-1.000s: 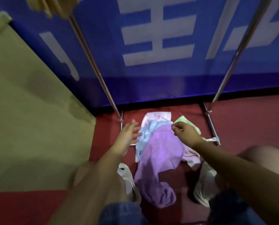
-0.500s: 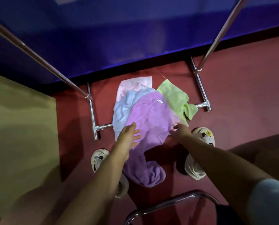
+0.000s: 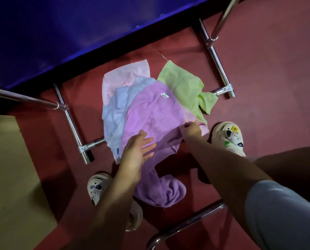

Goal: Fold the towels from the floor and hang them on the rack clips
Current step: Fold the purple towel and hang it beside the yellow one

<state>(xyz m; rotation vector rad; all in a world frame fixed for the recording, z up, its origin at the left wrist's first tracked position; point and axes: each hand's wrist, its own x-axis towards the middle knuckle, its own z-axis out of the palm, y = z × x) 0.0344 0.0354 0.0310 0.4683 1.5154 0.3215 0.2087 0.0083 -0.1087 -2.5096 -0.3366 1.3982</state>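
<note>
1. Chrome tube curves across the near edge, with a grey sleeve at the near right; it may be a chair or another rack part, I cannot tell which.
2. Two pale clogs stand either side of the pile, left clog near and right clog further, so the person stands right over the towels.
3. Purple towel lies on top of the heap on the red floor, its near end bunched between the feet.
4. Left hand rests flat on the purple towel, fingers straight and spread, likely pinning it.
5. Right hand pinches the towel's right edge with curled fingers, probably to lift it first, since it covers the others.
6. Blue towel peeks out left, pink towel lies beyond, and green towel sits far right.
7. Rack feet flank the heap, keeping the towels under the rack; no clips show.
8. White tag on the purple towel is too small to read.
</note>
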